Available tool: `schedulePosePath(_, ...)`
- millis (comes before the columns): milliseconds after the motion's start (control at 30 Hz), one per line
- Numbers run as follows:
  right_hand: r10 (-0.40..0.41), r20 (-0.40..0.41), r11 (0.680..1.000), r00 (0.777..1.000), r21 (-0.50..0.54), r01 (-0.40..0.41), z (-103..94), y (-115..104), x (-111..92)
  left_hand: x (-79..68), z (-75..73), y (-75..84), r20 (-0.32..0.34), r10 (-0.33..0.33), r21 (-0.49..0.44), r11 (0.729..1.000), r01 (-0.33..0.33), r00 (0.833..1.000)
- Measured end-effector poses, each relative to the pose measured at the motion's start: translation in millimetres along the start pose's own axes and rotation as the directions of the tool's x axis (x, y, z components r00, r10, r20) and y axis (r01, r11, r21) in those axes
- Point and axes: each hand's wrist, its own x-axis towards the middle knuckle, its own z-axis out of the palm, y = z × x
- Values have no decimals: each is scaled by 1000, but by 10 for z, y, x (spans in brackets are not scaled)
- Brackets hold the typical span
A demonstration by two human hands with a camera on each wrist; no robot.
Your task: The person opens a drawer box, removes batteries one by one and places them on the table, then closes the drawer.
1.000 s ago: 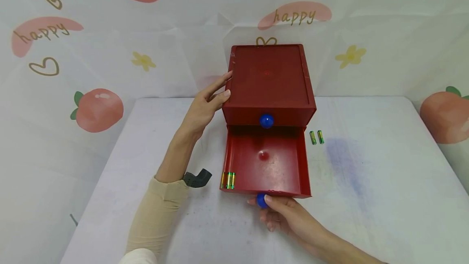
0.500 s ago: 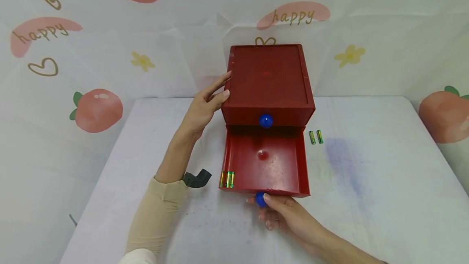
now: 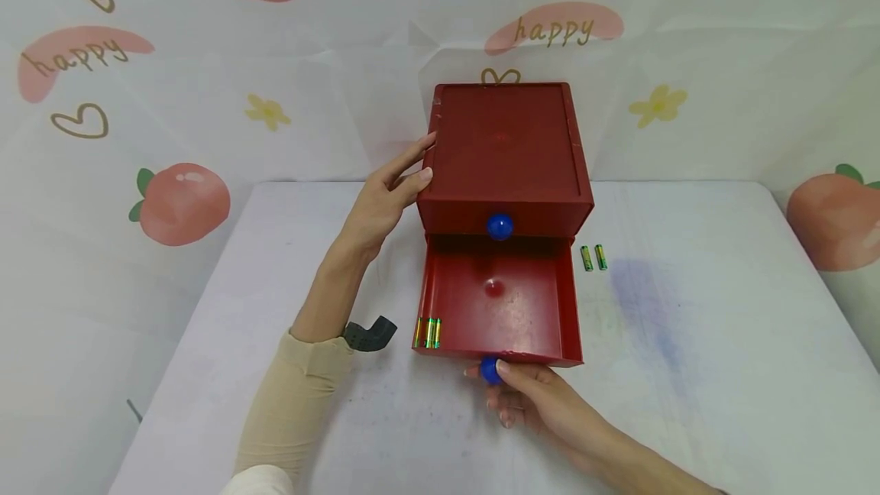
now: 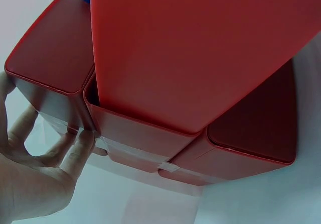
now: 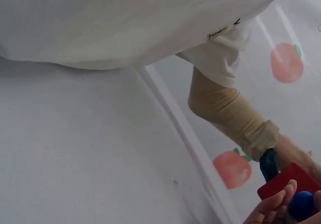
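A red two-drawer box (image 3: 505, 143) stands on the table, its lower drawer (image 3: 512, 319) pulled out toward me. Green-and-gold batteries (image 3: 433, 333) lie side by side in that drawer's front left corner. My right hand (image 3: 553, 396) pinches the lower drawer's blue knob (image 3: 489, 370) between thumb and fingers. Against the box's left side rests my left hand (image 3: 376, 208), thumb at the top edge and fingers extended along the wall. In the left wrist view its fingers (image 4: 75, 158) touch the red casing. The upper drawer is closed, with its own blue knob (image 3: 499, 226).
To the right of the box, two more batteries (image 3: 587, 258) lie on the white table (image 3: 722, 312). A patterned white cloth (image 3: 330, 82) hangs right behind the box. A dark strap piece (image 3: 371, 334) sticks out from the left wrist.
The lower drawer has slid slightly inward, with the right hand on its knob and the batteries inside moving along. The left hand stays in place on the box.
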Motion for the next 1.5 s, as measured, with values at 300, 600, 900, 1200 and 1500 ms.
schedulePosePath(300,-23,132,998,991,-50,30,-75,59,-23,8,2,9,1,-4,13,1000,4,1000)
schedulePosePath(600,-60,245,982,968,-160,101,-124,61,-81,14,1,25,8,2,4,1000,-2,1000)
schedulePosePath(900,-54,243,965,969,-237,113,-137,-23,-147,13,3,24,6,1,20,1000,-1,1000)
schedulePosePath(1200,-31,229,957,973,-273,95,-136,-157,-242,10,2,16,9,5,-4,1000,-5,1000)
schedulePosePath(1500,-40,317,927,948,-343,154,-137,-343,-350,-1,0,0,-1,0,2,1000,0,1000)
